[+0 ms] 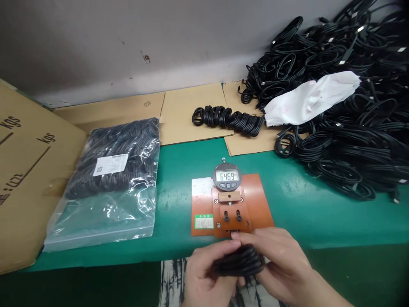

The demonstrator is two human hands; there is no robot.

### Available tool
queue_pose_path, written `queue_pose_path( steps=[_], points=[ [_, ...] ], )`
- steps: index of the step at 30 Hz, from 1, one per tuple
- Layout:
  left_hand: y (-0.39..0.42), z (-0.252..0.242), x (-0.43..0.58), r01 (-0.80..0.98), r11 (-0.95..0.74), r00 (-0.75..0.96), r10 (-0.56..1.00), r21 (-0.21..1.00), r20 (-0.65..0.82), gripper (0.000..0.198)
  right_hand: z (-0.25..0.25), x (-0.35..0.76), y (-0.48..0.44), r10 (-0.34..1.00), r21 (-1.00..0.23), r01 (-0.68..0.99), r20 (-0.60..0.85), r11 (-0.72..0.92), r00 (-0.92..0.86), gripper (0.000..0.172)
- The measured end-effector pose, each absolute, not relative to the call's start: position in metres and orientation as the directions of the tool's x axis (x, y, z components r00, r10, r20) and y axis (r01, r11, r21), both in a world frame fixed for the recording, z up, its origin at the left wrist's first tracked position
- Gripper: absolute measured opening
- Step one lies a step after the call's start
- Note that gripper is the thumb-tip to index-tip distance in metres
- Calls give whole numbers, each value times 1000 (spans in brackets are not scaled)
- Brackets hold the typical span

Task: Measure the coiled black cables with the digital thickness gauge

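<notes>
Both my hands hold a coiled black cable (241,261) at the front edge of the table. My left hand (207,270) is closed around the coil from the left. Pinched in the fingers of my right hand (281,260), the cable's dark end meets the front of an orange-brown measuring fixture (258,200). How far the end sits inside the fixture is hidden by my fingertips. On the fixture stands a digital gauge (226,176), whose display appears to read 6469; a decimal point is too small to make out.
A large pile of coiled black cables (348,145) fills the right, with a white cloth sleeve (311,99) on it. A row of small coils (228,119) lies on cardboard (188,111). At left are a clear bag of cables (118,170) and a cardboard box (35,170).
</notes>
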State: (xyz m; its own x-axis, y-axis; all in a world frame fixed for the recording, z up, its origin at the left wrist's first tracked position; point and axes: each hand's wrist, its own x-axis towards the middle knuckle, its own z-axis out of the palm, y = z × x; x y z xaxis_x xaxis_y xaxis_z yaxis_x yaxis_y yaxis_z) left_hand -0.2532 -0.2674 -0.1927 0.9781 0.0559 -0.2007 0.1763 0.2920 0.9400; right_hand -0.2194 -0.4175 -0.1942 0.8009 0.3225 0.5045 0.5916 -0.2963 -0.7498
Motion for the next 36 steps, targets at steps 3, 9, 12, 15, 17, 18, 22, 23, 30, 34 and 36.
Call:
queue_pose_path(
  steps=[3, 9, 12, 15, 17, 18, 22, 23, 30, 34, 36],
  points=[
    [-268, -192, -252, 141, 321, 984, 59, 937, -168, 17, -193, -219, -418, 326, -751, 596, 509, -284, 797, 28],
    [-269, -195, -253, 97, 350, 992, 47, 932, -121, 17, -193, -219, -420, 351, -750, 599, 501, -280, 791, 25],
    [-268, -197, -253, 89, 357, 994, 33, 930, -108, 18, -194, -220, -421, 347, -722, 620, 522, -307, 779, 23],
    [-267, -200, -254, 89, 360, 996, -4, 929, -94, 20, -194, -220, -422, 352, -704, 625, 522, -336, 777, 23],
    [-265, -204, -254, 82, 365, 997, -25, 928, -78, 20, -193, -220, -421, 354, -707, 621, 516, -340, 780, 22],
    [-265, -206, -254, 76, 367, 997, -36, 927, -67, 21, -193, -220, -421, 353, -708, 618, 513, -342, 783, 22],
    [-261, -215, -253, 32, 379, 992, -126, 925, 18, 29, -195, -220, -421, 355, -709, 607, 498, -358, 791, 23],
    [-260, -217, -252, 20, 379, 989, -144, 925, 38, 31, -195, -221, -422, 356, -707, 607, 497, -362, 791, 23],
    [-260, -217, -252, 12, 387, 987, -154, 922, 52, 34, -197, -223, -423, 352, -702, 622, 517, -346, 780, 22],
    [-260, -217, -253, 11, 387, 989, -139, 922, 47, 33, -194, -219, -420, 361, -696, 625, 515, -354, 778, 22],
    [-260, -216, -253, 35, 374, 991, -130, 927, 15, 33, -193, -219, -419, 340, -686, 617, 516, -386, 787, 18]
  ],
)
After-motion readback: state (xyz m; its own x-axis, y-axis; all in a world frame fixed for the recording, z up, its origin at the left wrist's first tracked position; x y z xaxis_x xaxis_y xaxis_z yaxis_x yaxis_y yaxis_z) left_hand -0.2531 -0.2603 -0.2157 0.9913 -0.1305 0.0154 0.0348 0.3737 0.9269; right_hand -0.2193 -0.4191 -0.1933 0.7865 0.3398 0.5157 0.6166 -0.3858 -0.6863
